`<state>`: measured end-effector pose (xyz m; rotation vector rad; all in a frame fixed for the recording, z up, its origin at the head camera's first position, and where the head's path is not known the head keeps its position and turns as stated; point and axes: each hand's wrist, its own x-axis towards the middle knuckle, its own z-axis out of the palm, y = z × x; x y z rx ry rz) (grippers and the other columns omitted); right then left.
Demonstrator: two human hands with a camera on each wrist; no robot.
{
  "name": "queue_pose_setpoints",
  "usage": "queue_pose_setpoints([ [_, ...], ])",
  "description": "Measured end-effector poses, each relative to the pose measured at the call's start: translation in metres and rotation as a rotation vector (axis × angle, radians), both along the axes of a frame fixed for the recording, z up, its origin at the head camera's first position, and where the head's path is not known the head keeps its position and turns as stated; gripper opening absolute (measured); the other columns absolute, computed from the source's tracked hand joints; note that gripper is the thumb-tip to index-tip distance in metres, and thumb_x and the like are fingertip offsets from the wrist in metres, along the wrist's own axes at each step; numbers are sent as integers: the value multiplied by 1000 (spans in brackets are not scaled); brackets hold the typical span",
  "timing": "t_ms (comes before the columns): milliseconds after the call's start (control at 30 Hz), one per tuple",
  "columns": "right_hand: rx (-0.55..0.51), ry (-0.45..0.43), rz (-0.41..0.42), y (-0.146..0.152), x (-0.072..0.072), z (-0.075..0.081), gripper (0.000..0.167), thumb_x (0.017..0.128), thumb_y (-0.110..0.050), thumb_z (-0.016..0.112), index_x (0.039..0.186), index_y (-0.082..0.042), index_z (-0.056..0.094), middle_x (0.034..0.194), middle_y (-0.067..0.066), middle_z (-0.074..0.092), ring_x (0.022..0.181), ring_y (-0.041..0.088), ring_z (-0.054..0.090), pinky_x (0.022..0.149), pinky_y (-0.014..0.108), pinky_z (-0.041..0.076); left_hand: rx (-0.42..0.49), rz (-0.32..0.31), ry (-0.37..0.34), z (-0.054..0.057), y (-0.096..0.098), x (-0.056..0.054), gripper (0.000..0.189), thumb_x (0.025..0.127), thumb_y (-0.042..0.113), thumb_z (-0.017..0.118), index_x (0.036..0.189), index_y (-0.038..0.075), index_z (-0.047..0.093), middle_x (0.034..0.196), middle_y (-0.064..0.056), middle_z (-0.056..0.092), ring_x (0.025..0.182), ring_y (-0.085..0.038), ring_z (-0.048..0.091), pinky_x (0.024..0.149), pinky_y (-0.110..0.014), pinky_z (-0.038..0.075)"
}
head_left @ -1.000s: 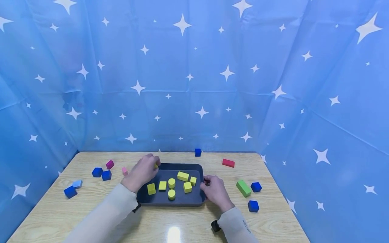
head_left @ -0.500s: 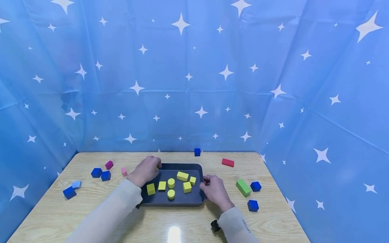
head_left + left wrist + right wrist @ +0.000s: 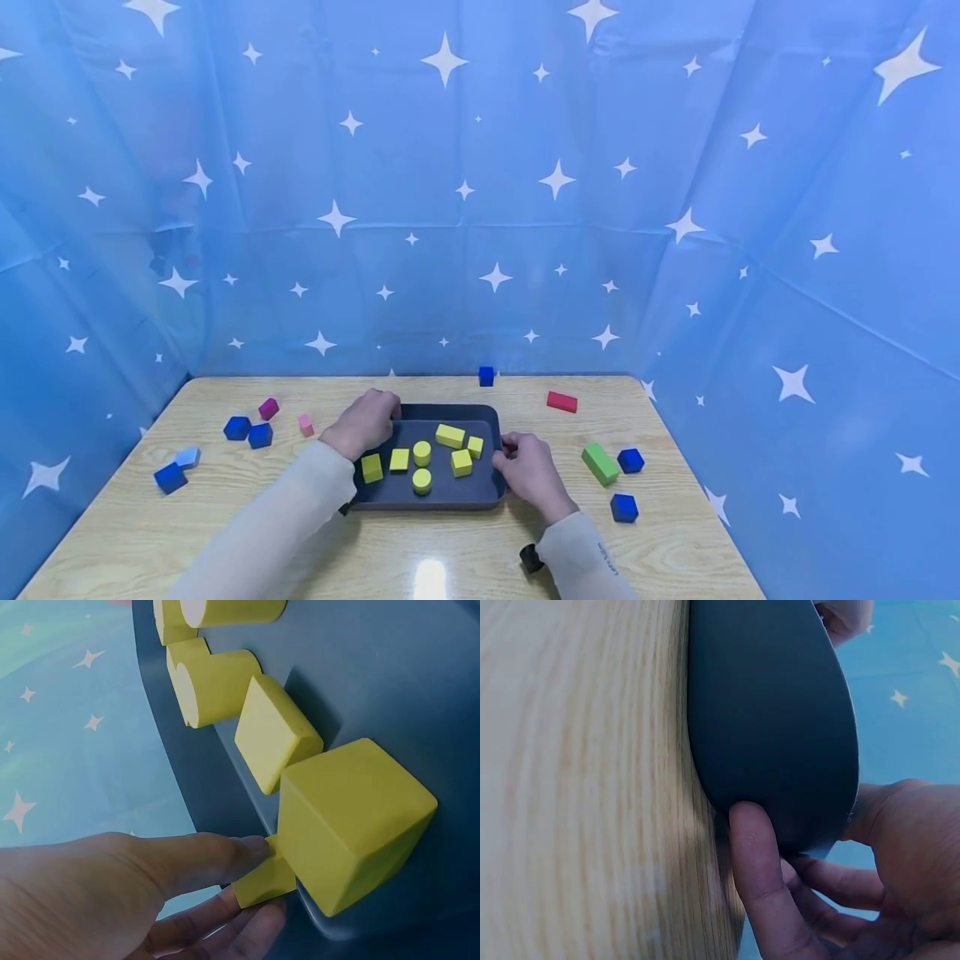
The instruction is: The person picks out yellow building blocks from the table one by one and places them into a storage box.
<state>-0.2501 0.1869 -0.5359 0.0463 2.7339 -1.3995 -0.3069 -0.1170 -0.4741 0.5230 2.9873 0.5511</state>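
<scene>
My left hand (image 3: 365,423) reaches over the far left corner of a dark grey tray (image 3: 442,503). In the left wrist view its thumb and fingers pinch a small yellow block (image 3: 266,883), right beside a yellow cube (image 3: 352,817); from the head view that block is hidden under the hand. Inside the tray are two yellow cylinders (image 3: 422,481), a yellow oblong block (image 3: 450,436), a flat-looking yellow square block (image 3: 399,459) and several yellow cubes (image 3: 461,463). At the tray's right side, my right hand (image 3: 532,471) grips the wall, fingers low against its outside.
Left of the tray lie several blue blocks (image 3: 237,428), a magenta block (image 3: 268,408) and a pink one (image 3: 306,425). A blue cube (image 3: 486,377) sits at the back edge. To the right are a red block (image 3: 562,402), a green block (image 3: 600,464) and two blue cubes (image 3: 624,508).
My left hand has shifted slightly right and lower over the tray's corner, and the yellow block it holds has gone out of sight in the head view. My right hand stays at the tray.
</scene>
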Motion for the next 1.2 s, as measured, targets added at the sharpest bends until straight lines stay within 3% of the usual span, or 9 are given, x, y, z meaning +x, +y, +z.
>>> queue_pose_setpoints([
  [400,27,6,-4,-1,0,1,38,109,-11,75,144,4,77,112,11,74,92,18,73,65,32,66,-9,20,-4,0,-1,2,19,98,-3,88,116,-2,84,118,-20,83,97,-26,75,92,-48,70],
  [867,13,5,1,0,0,1,38,110,-11,74,145,4,76,111,11,74,85,16,74,59,32,65,-32,-14,103,2,-1,2,13,100,7,91,111,2,84,111,-15,81,92,-24,72,87,-48,69],
  [1200,21,-7,-1,0,1,2,39,111,-12,75,146,3,76,113,11,75,87,16,74,62,32,65,-27,0,146,10,-5,13,12,104,11,85,115,5,85,106,-11,79,84,-19,66,80,-44,67],
])
